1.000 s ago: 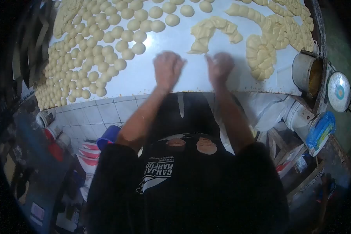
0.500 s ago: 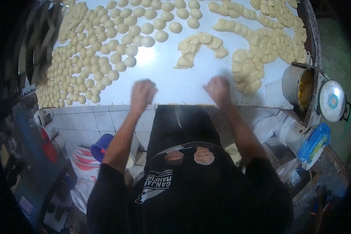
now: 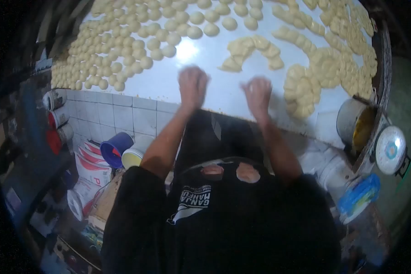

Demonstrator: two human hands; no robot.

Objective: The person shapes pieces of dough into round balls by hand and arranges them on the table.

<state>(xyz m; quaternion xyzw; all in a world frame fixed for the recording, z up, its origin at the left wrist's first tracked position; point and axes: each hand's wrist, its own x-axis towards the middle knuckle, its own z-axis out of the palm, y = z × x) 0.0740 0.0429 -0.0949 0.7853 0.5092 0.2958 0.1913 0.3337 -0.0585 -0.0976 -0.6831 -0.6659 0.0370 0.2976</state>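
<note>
Over the white table (image 3: 160,86) near its front edge, my left hand (image 3: 193,86) has its fingers curled down. To its right, my right hand (image 3: 258,95) is curled too, thumb toward the left. Whatever the fingers hold, if anything, is hidden beneath them. Beyond both hands lies a curved strip of flattened dough pieces (image 3: 253,44). Many round dough balls (image 3: 211,29) cover the left and back of the table. Overlapping dough pieces (image 3: 301,89) form a cluster right of my right hand.
A metal pot (image 3: 351,121) with yellow contents stands at the table's right edge, beside a round scale (image 3: 391,150). Below the table are a purple bucket (image 3: 116,150), white and red sacks (image 3: 92,171) and a blue plastic bag (image 3: 360,196).
The view has shifted and tilted. My hands have come closer together than half a second ago, and now lie nearer the curved dough strip.
</note>
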